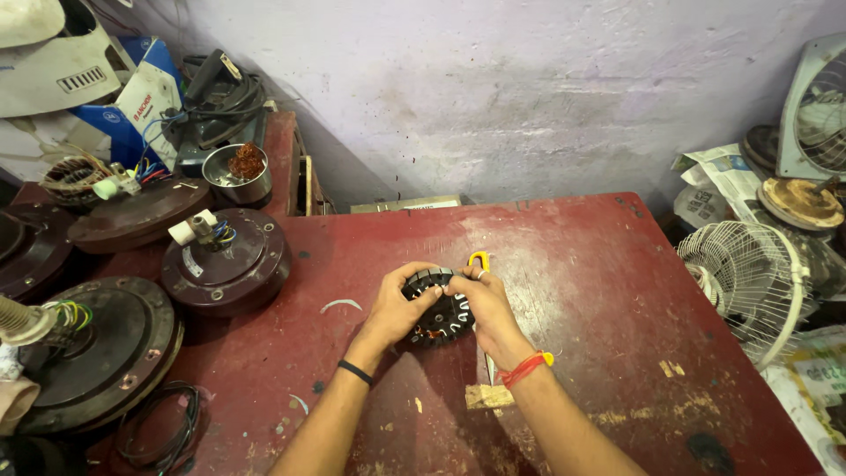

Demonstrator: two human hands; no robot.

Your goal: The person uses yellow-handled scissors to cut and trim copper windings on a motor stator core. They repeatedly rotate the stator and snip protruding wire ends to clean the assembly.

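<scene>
Observed: both hands are on a round black slotted stator core [438, 308], which sits low over the middle of the red surface [599, 291]; whether it rests on the surface or is lifted slightly cannot be told. The left hand [393, 306] wraps the core's left rim, its grip pressed together on the edge with fingers curled over the top. The right hand [483, 304] covers the right rim, fingertips pinching the upper edge of the same core. A yellow-handled tool [478, 258] lies just behind the right hand, its far end showing past the fingers. A small wooden block [489, 397] lies on the surface near the right wrist.

Assessment: the core appears to be held steady for turning or checking its slots. Good practice would be to keep both grips on the outer rim, clear of the slot openings and any copper inside, and to keep the piece level.

Surroundings: brown ceiling-fan motor housings [225, 260] stand at the left, well apart from the hands; a white fan guard [749, 282] stands off the right edge
</scene>
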